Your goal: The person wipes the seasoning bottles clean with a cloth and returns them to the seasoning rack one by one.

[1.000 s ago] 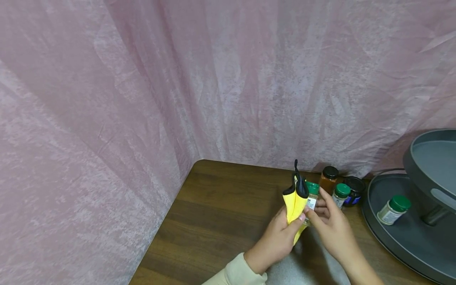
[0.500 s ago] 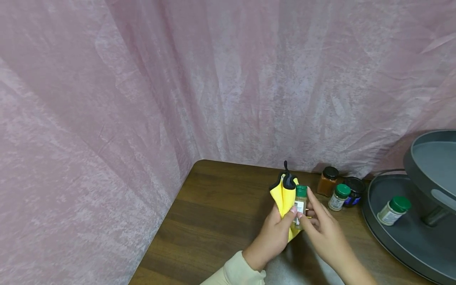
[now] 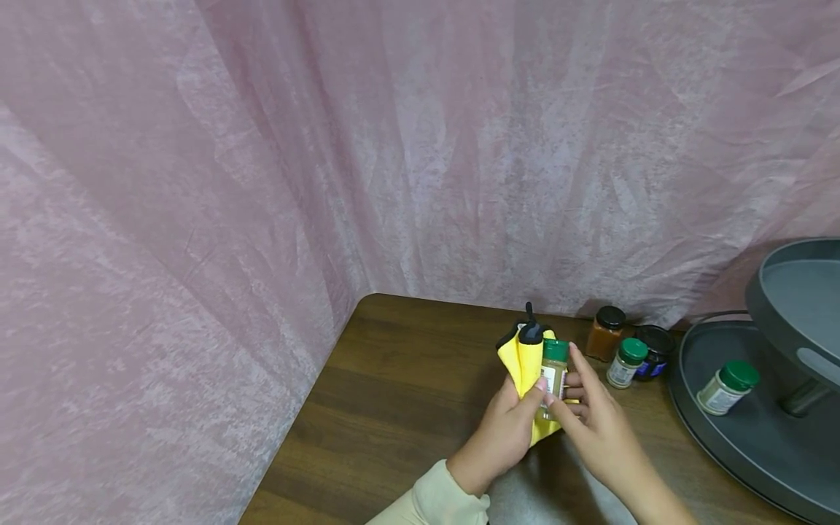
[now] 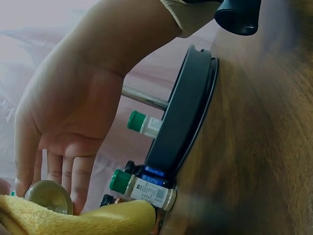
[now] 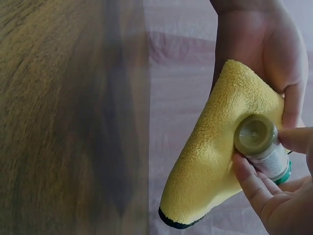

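Both hands meet over the table's right half in the head view. My left hand (image 3: 499, 434) grips a yellow microfibre cloth (image 3: 520, 362) with black edging and a small loop on top. The cloth lies against the left side of a glass spice jar (image 3: 555, 368) with a green cap and white label. From the right, my right hand (image 3: 604, 437) holds the jar between thumb and fingers. The right wrist view shows the jar's round base (image 5: 255, 134) pressed to the cloth (image 5: 205, 161), clear of the table.
Behind the right hand stand a jar of reddish-brown spice (image 3: 604, 335), a second green-capped jar (image 3: 626, 362) and a dark jar (image 3: 655, 346). A grey two-tier turntable (image 3: 698, 437) fills the right edge, with another green-capped jar (image 3: 727, 388) on its lower tier. Pink drapes (image 3: 420, 146) back the wooden table (image 3: 387, 379).
Hands, cloth and spice jar have shifted left from a second ago, uncovering the jars behind. Over the last half second the held jar has turned slightly, its label now further left.
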Action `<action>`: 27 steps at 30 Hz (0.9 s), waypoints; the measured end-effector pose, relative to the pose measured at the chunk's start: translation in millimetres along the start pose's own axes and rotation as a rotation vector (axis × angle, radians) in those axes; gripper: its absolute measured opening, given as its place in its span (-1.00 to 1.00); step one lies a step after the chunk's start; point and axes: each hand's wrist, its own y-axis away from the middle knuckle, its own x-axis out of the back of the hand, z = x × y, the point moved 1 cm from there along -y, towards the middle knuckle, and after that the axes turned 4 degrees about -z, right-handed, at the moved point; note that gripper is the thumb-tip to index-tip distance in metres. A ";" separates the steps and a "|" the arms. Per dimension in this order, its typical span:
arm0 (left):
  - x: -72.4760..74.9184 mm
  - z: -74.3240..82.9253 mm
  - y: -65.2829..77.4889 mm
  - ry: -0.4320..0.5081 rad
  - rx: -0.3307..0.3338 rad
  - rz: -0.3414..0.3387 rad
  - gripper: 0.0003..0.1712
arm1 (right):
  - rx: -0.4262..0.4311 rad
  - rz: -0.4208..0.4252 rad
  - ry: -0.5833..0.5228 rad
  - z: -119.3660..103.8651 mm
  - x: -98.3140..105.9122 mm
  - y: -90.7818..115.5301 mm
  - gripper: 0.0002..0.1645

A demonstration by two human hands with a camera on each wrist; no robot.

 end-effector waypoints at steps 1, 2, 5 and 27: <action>-0.5 -0.1 0.5 -0.015 -0.006 -0.006 -0.61 | 0.002 0.010 -0.001 0.9 0.4 -0.1 -0.03; -1.1 -0.2 0.7 -0.029 -0.016 -0.012 -0.62 | 0.008 0.021 -0.004 1.8 0.7 -0.2 -0.03; -4.0 -0.2 1.6 -0.061 -0.036 -0.040 -0.61 | 0.019 0.049 -0.012 4.2 4.6 0.3 -0.02; -0.1 -0.2 -1.5 0.066 0.037 0.040 -0.58 | -0.035 0.004 0.071 3.5 -3.7 -1.1 -0.02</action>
